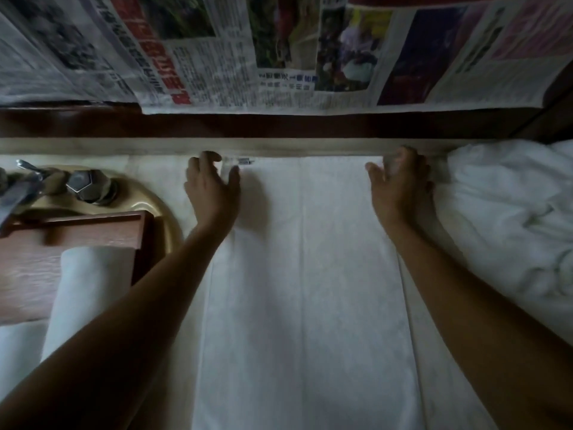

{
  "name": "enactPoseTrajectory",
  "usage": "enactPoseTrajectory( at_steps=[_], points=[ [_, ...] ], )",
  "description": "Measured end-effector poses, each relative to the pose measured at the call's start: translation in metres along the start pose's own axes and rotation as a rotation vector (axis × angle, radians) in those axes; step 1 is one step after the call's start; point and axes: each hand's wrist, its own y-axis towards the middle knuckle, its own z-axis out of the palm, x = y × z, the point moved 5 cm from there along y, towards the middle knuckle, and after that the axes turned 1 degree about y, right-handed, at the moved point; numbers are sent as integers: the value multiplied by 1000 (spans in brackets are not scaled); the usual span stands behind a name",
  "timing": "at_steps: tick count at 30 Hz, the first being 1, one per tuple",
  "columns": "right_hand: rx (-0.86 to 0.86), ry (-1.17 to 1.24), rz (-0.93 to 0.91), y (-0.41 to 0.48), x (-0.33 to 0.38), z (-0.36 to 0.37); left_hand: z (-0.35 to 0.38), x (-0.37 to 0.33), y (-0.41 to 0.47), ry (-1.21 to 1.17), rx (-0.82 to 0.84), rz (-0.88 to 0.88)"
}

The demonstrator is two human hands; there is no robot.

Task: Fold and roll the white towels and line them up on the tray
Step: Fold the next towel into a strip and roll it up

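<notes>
Risk first: the towel (304,274) lies flat and long down the counter, creases running toward the camera, with both far corners in hand up against the back ledge. If one side comes over faster than the other, the fold will land skewed and the roll will cone out, and that won't sit neatly beside the rolled towel (90,283) lying on the wooden tray (31,268) at the left. The other worry is room: the heap of loose towels (511,212) lies right against the towel's right edge, so a lifted corner could drag part of that pile along. On the left, the faucet (31,181) and brass basin (161,212) sit near (a wet rim would mark the cloth, though I can't tell whether it's wet). Now the hands: both arms stretched forward, well apart, one at each far corner. The left hand (214,181) has fingers curled over and thumb closing in, a bit of white corner pinched between them just beside the small label (245,162). The right hand (400,178) mirrors it, fingers bent down at the ledge with cloth bunched between thumb and fingers, a grip as far as this dim light shows. Newspaper (279,51) covers the wall behind.
</notes>
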Motion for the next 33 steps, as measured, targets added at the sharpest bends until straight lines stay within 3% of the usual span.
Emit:
enactPoseTrajectory(
  at_steps=[3,6,13,17,20,23,29,33],
  points=[
    [103,-80,-300,-44,40,13,28,-45,-43,60,163,358],
    [374,-294,-478,-78,52,47,64,-45,-60,231,424,503],
    [418,-472,-377,-20,-3,27,35,33,-10,446,442,381],
    [406,-356,-336,-43,15,15,20,9,-34,482,369,432],
    [394,-329,-488,-106,41,20,31,-23,-92,348,406,547],
    [421,-365,-596,-141,30,24,39,-8,-118,353,505,553],
    [349,-425,-373,-92,-36,-20,-9,51,-78,473,483,361],
    [300,-311,-390,-156,-5,-29,-14,6,-130,347,411,441]
  ],
)
